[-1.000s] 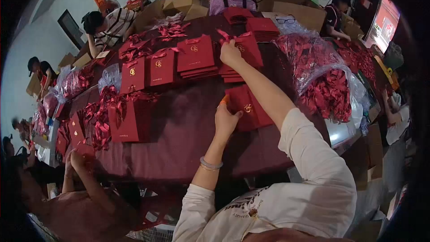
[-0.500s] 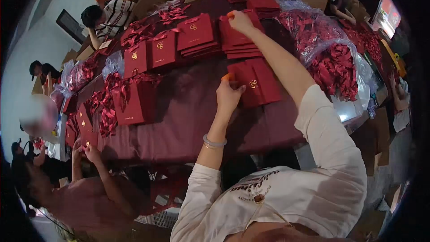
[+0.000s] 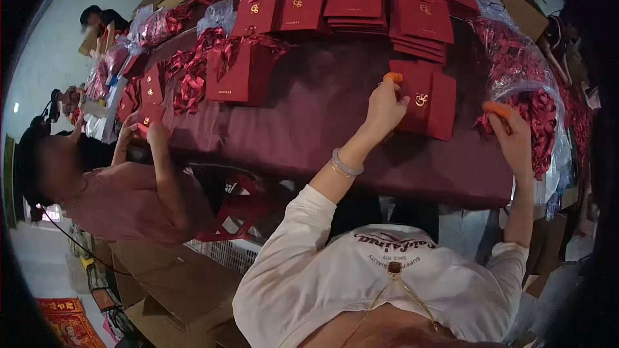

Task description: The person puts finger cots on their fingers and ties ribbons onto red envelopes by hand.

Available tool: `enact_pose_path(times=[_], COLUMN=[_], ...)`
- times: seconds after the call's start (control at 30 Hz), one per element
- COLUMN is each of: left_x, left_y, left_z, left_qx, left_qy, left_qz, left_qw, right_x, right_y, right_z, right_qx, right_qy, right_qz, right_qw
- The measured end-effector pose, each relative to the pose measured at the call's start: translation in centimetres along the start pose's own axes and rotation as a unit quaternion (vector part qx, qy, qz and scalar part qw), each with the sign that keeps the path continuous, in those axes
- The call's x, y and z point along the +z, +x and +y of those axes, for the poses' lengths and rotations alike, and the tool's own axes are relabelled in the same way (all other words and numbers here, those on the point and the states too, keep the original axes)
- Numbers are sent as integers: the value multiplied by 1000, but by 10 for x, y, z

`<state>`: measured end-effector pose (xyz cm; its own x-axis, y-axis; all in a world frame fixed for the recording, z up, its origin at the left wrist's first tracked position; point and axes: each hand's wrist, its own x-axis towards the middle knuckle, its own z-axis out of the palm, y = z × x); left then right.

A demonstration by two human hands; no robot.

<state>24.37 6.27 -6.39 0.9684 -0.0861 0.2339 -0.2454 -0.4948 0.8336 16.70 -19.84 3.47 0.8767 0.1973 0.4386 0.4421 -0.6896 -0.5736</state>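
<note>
My left hand is at the left edge of a dark red paper gift bag with a gold logo, its fingers closed on that edge. The bag lies on the table just in front of me. An orange finger cover sits on one fingertip. Farther right, my right hand also wears an orange finger cover. Its fingers are bent together around a bit of red ribbon, beside a clear plastic bag full of red ribbons; the fingertips are partly hidden.
Stacked red gift bags stand along the back of the dark red tablecloth. More bags with loose ribbons stand left of centre. At the left, a co-worker handles a small red bag. Eyeglasses lie at the back right.
My right hand has left the stack of bags at the back and come down to the ribbons on the right. My left hand stays at the front bag's edge. The view has shifted.
</note>
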Motion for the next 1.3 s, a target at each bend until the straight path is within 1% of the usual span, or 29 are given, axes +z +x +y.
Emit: enact_pose_path(times=[0.07, 0.13, 0.17, 0.2, 0.23, 0.27, 0.33, 0.4, 0.47, 0.5, 0.53, 0.57, 0.6, 0.67, 0.7, 0.73, 0.77, 0.83, 0.87, 0.93, 0.97, 1.03, 1.07, 1.1, 1.13, 1.2, 1.23, 1.27, 1.3], left_x=[-3, 0, -6, -4, -9, -12, -10, -2, -6, -8, -7, -8, -11, -15, -17, -20, -19, -17, -18, -20, -19, -17, -17, -16, -15, -13, -12, -13, -13], left_y=[-2, -1, 0, 0, -5, -4, -8, -3, 0, -4, -3, -1, 1, 1, 1, 2, 0, -5, -6, -5, 0, -1, -2, -1, -2, -4, -6, -7, -7], left_z=[5, -2, 8, 10, 21, 23, 25, 4, 8, 14, 9, 8, 9, 15, 18, 26, 30, 34, 34, 34, 27, 27, 29, 25, 23, 19, 18, 19, 22], left_qx=[-27, -62, -150, -170, -176, -175, -123, -120, -149, -136, -137, -139, -152, -162, -176, -174, -172, -188, -189, -187, -162, -152, -142, -165, -171, -154, -136, -139, -146], left_qy=[-87, -200, -282, -276, -323, -281, -202, -172, -120, -122, -119, -115, -82, -97, -114, -82, -81, -159, -158, -157, -149, -128, -104, -143, -141, -171, -230, -226, -195], left_qz=[-41, -101, -159, -159, -164, -185, -149, -160, -194, -170, -174, -177, -195, -207, -214, -228, -230, -200, -198, -211, -228, -211, -201, -213, -210, -222, -221, -214, -223], left_qw=[995, 973, 934, 933, 915, 925, 960, 964, 962, 968, 968, 968, 965, 960, 954, 955, 954, 949, 949, 946, 948, 957, 964, 952, 952, 948, 938, 940, 944], right_x=[-8, -16, -23, -26, -26, -30, -35, -39, -36, -32, -30, -27, -23, -15, -14, -12, -10, -4, -3, -3, -4, -2, 8, 22, 38, 71, 86, 96, 104], right_y=[-32, -51, -61, -67, -71, -76, -85, -92, -95, -96, -95, -91, -88, -81, -77, -71, -65, -58, -59, -56, -53, -51, -52, -55, -57, -62, -63, -63, -61], right_z=[20, 33, 42, 45, 47, 53, 62, 73, 79, 82, 84, 71, 72, 75, 76, 73, 70, 73, 74, 71, 63, 34, 21, 10, 1, -9, -12, -13, -14], right_qx=[123, 161, 184, 174, 162, 186, 209, 196, 181, 120, 58, 103, 107, 34, 43, 45, 25, -10, -10, 4, -25, -87, -156, -159, -161, -93, -10, -15, 27], right_qy=[38, -9, -49, -19, 6, -12, -32, -70, -103, -151, -196, -213, -214, -266, -280, -281, -314, -352, -350, -256, -183, -74, -63, 2, 68, 145, 249, 256, 253], right_qz=[-4, 14, 33, 71, 112, 124, 150, 157, 155, 156, 154, 124, 128, 133, 120, 123, 99, 62, 61, 69, 76, 38, 17, -9, -35, -40, -43, -46, -47], right_qw=[992, 987, 981, 982, 980, 975, 966, 965, 966, 969, 967, 964, 963, 954, 952, 951, 944, 934, 935, 964, 980, 993, 986, 987, 984, 984, 968, 966, 966])
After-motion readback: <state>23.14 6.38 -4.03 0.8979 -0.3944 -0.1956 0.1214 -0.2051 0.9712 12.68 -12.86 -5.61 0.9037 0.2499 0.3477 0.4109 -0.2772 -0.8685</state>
